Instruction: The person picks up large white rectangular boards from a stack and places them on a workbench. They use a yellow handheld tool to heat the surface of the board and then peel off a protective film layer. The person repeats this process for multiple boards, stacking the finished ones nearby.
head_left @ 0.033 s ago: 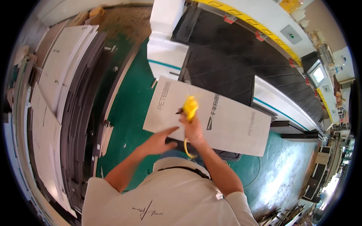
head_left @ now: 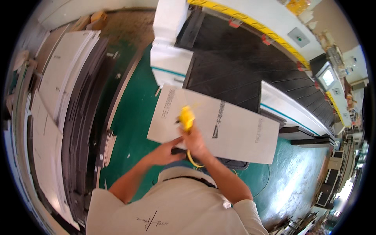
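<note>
A yellow hand tool, smeared by motion, is gripped in my right hand above a long pale board with dark printing. From that hand a yellow hose curves down toward my waist; the tool's exact kind is not clear. Just left of it, at the board's near edge, my left hand has thumb and fingers apart and appears to hold nothing. Its fingertips come close to my right hand; whether they touch I cannot tell.
Beyond the board lies a large dark slatted surface, bordered by white panels and a yellow strip. Stacked pale boards and dark boards stand at left. Green floor shows between, and a thin hose lies at right.
My right hand and the yellow tool have shifted left and slightly nearer to me. My left hand has come closer to the right one. The whole view has shifted a little.
</note>
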